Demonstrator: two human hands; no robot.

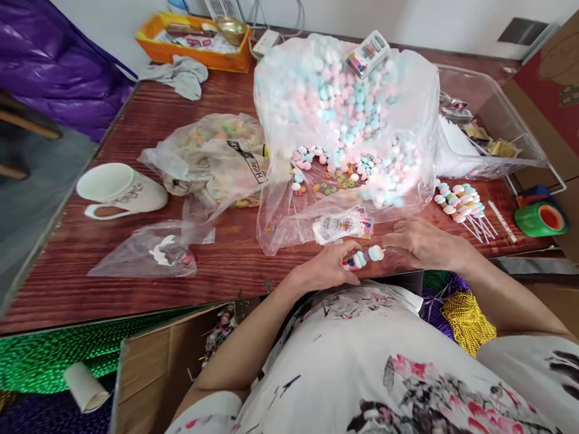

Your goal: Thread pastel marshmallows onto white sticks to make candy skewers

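At the table's front edge, my left hand (332,265) is closed around a candy skewer (360,259), a stick threaded with pale blue and white pieces. A larger white and blue piece (376,253) sits at its right end. Close to that end, the fingers of my right hand (411,242) are pinched together; what they hold, if anything, is hidden. Just beyond both hands lie small printed packets (344,226). Behind them a big clear plastic bag (280,78) holds many pink, blue and white candies (357,96), with small coloured rings (335,184) near its mouth.
Several filled candy sticks (459,202) lie at right, near a green tape roll (540,218) and a clear bin (502,90). Leftward are a white mug (120,190), a small clear bag (145,250), another candy bag (217,157) and an orange tray (194,57).
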